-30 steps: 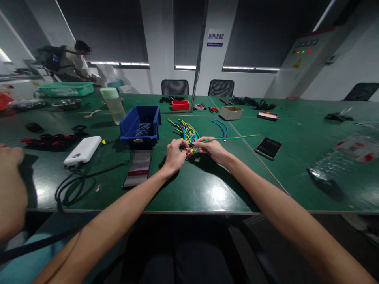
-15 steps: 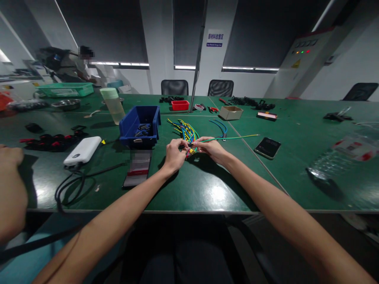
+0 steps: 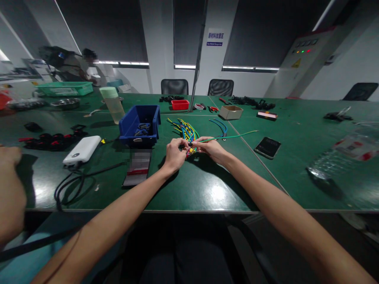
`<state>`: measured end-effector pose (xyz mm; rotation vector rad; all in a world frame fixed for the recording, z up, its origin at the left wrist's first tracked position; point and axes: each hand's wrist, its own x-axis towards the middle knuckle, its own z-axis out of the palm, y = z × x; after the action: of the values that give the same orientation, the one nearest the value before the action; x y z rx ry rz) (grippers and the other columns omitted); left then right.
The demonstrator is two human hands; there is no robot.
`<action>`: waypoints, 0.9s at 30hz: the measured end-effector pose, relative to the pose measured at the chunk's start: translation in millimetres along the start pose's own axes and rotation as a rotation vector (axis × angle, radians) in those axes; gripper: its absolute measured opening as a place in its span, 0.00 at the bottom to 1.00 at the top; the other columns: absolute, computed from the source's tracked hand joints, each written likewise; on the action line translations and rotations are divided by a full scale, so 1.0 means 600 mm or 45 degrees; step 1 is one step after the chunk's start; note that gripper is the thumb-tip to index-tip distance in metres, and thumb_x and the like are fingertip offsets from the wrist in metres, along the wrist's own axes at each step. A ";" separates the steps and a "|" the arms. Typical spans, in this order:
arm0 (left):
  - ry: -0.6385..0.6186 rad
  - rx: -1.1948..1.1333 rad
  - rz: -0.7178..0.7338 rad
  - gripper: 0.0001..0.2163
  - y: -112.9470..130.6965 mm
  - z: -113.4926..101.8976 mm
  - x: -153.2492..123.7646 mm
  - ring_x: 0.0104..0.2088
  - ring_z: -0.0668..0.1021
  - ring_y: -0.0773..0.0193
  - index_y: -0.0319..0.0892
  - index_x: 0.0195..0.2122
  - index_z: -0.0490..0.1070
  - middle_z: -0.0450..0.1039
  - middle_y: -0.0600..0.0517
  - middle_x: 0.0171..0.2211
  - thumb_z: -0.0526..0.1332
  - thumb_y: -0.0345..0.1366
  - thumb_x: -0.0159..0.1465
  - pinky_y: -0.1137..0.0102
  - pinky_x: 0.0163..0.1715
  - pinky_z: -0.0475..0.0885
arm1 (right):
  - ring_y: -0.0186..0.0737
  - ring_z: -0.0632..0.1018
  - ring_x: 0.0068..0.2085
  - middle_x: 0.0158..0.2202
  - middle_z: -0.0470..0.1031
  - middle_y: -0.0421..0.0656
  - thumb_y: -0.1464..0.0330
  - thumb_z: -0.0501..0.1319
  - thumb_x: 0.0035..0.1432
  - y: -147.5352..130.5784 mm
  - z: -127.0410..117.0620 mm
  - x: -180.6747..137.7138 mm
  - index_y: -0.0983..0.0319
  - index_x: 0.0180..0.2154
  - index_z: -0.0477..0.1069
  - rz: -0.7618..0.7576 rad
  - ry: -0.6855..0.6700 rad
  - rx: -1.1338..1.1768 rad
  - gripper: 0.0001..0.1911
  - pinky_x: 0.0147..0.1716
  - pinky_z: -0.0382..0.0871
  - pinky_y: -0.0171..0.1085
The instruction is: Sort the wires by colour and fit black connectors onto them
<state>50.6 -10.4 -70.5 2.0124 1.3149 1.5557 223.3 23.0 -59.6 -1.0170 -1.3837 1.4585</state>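
My left hand (image 3: 174, 154) and my right hand (image 3: 211, 149) meet over the green table (image 3: 207, 189), fingertips pinched together on the near ends of a bundle of yellow, green and blue wires (image 3: 185, 130). One green-yellow wire (image 3: 233, 136) runs from my right hand's pinch out to the right, slightly raised. A small yellow and red piece shows between the fingertips. The rest of the bundle fans out on the table behind my hands.
A blue bin (image 3: 139, 125) with dark parts stands left of the wires. A white power bank (image 3: 82, 150), black cable (image 3: 71, 185), phone (image 3: 268, 147), red tray (image 3: 180, 104) and cardboard box (image 3: 231, 112) lie around. Another person's arm (image 3: 8, 193) is at far left.
The far end of the green-yellow wire has lifted a little. My hands stay pinched at the same spot. The person at the back left has shifted slightly right.
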 end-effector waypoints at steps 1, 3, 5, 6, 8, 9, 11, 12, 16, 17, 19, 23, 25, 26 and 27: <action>-0.001 -0.001 -0.002 0.06 0.000 0.000 0.000 0.37 0.75 0.62 0.43 0.25 0.68 0.76 0.53 0.32 0.61 0.25 0.53 0.66 0.40 0.68 | 0.30 0.73 0.28 0.28 0.76 0.41 0.61 0.73 0.38 0.000 -0.001 0.001 0.63 0.30 0.76 -0.001 -0.001 -0.003 0.17 0.26 0.65 0.30; -0.006 -0.002 -0.007 0.06 0.001 0.000 0.000 0.37 0.75 0.62 0.43 0.25 0.68 0.76 0.53 0.33 0.61 0.26 0.54 0.66 0.40 0.68 | 0.30 0.73 0.28 0.28 0.75 0.41 0.60 0.73 0.38 0.001 -0.001 0.002 0.63 0.30 0.76 -0.004 -0.004 -0.014 0.17 0.26 0.65 0.29; -0.013 0.001 -0.013 0.05 0.001 0.000 -0.001 0.37 0.75 0.62 0.43 0.25 0.68 0.76 0.53 0.33 0.61 0.26 0.54 0.66 0.41 0.68 | 0.30 0.72 0.27 0.28 0.75 0.41 0.60 0.73 0.38 0.003 -0.002 0.003 0.63 0.30 0.76 -0.011 -0.009 -0.027 0.17 0.26 0.64 0.29; -0.015 0.004 -0.016 0.05 0.001 0.000 -0.001 0.37 0.75 0.62 0.43 0.26 0.68 0.76 0.53 0.33 0.61 0.27 0.54 0.66 0.41 0.68 | 0.30 0.72 0.27 0.28 0.75 0.41 0.60 0.73 0.38 0.003 -0.002 0.004 0.63 0.30 0.76 -0.013 -0.008 -0.031 0.17 0.26 0.64 0.30; -0.023 0.011 -0.020 0.04 0.000 0.001 -0.001 0.37 0.75 0.62 0.43 0.26 0.68 0.76 0.52 0.33 0.61 0.28 0.54 0.66 0.40 0.68 | 0.29 0.72 0.26 0.27 0.75 0.40 0.60 0.73 0.37 0.005 -0.002 0.004 0.63 0.30 0.76 -0.007 0.001 -0.030 0.17 0.26 0.64 0.30; -0.028 0.014 -0.021 0.04 -0.001 0.001 -0.002 0.37 0.75 0.62 0.43 0.26 0.68 0.76 0.52 0.33 0.62 0.28 0.54 0.66 0.40 0.68 | 0.30 0.72 0.26 0.27 0.75 0.40 0.60 0.73 0.37 0.005 -0.002 0.004 0.63 0.30 0.76 -0.002 0.006 -0.028 0.18 0.26 0.64 0.30; -0.032 0.009 -0.021 0.03 -0.001 0.001 -0.002 0.37 0.76 0.62 0.43 0.26 0.68 0.76 0.52 0.33 0.62 0.29 0.55 0.67 0.40 0.68 | 0.30 0.72 0.27 0.27 0.75 0.41 0.61 0.73 0.37 0.006 -0.001 0.004 0.63 0.30 0.76 0.001 0.014 -0.024 0.18 0.26 0.64 0.30; -0.034 -0.004 -0.023 0.03 -0.001 0.001 -0.002 0.37 0.76 0.62 0.43 0.26 0.68 0.76 0.52 0.33 0.62 0.29 0.55 0.67 0.40 0.68 | 0.30 0.72 0.27 0.27 0.75 0.41 0.61 0.73 0.36 0.006 -0.001 0.003 0.63 0.30 0.77 0.000 0.015 -0.021 0.18 0.26 0.64 0.30; -0.044 -0.103 -0.042 0.03 0.005 0.000 -0.002 0.33 0.76 0.64 0.42 0.26 0.68 0.76 0.52 0.32 0.61 0.30 0.55 0.69 0.36 0.69 | 0.30 0.72 0.27 0.27 0.76 0.41 0.61 0.74 0.36 0.004 0.000 0.001 0.63 0.30 0.77 -0.005 0.018 -0.017 0.17 0.25 0.64 0.30; -0.046 -0.123 -0.048 0.03 0.007 -0.001 -0.002 0.32 0.76 0.65 0.41 0.26 0.68 0.75 0.52 0.32 0.61 0.30 0.55 0.70 0.35 0.69 | 0.30 0.72 0.27 0.27 0.76 0.41 0.61 0.74 0.36 0.004 0.000 0.001 0.63 0.30 0.77 -0.005 0.018 -0.019 0.17 0.25 0.64 0.30; -0.042 -0.142 -0.057 0.03 0.010 -0.001 -0.001 0.31 0.76 0.65 0.41 0.25 0.68 0.75 0.52 0.31 0.61 0.31 0.54 0.70 0.34 0.69 | 0.30 0.72 0.27 0.27 0.76 0.42 0.61 0.73 0.36 0.004 0.001 0.001 0.64 0.30 0.77 -0.008 0.018 -0.024 0.18 0.25 0.64 0.30; -0.030 -0.182 -0.087 0.03 0.011 0.001 0.000 0.31 0.76 0.65 0.41 0.26 0.67 0.75 0.53 0.30 0.62 0.31 0.53 0.71 0.31 0.69 | 0.30 0.72 0.27 0.27 0.76 0.42 0.61 0.73 0.36 0.008 -0.001 0.003 0.63 0.30 0.78 -0.008 0.019 -0.020 0.17 0.25 0.64 0.30; -0.026 -0.202 -0.109 0.04 0.010 0.002 0.000 0.30 0.75 0.66 0.41 0.26 0.67 0.74 0.53 0.30 0.63 0.31 0.53 0.72 0.30 0.68 | 0.31 0.73 0.28 0.28 0.76 0.42 0.61 0.73 0.36 0.010 -0.003 0.004 0.63 0.30 0.78 0.001 0.015 -0.011 0.17 0.26 0.64 0.30; -0.023 -0.207 -0.118 0.04 0.010 0.003 0.000 0.30 0.75 0.66 0.41 0.27 0.67 0.74 0.53 0.30 0.63 0.32 0.53 0.72 0.29 0.68 | 0.31 0.73 0.28 0.28 0.77 0.42 0.61 0.73 0.36 0.010 -0.003 0.005 0.63 0.30 0.78 0.006 0.013 -0.004 0.17 0.27 0.64 0.30; -0.022 -0.212 -0.123 0.05 0.009 0.003 0.000 0.29 0.75 0.66 0.41 0.27 0.67 0.74 0.53 0.30 0.63 0.32 0.53 0.72 0.29 0.68 | 0.31 0.73 0.28 0.28 0.77 0.42 0.62 0.73 0.36 0.011 -0.004 0.005 0.63 0.30 0.78 0.011 0.012 0.002 0.17 0.27 0.64 0.30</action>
<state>55.0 -12.8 -67.4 1.8305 1.2148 1.5461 224.2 26.6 -66.2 -1.0291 -1.3729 1.4589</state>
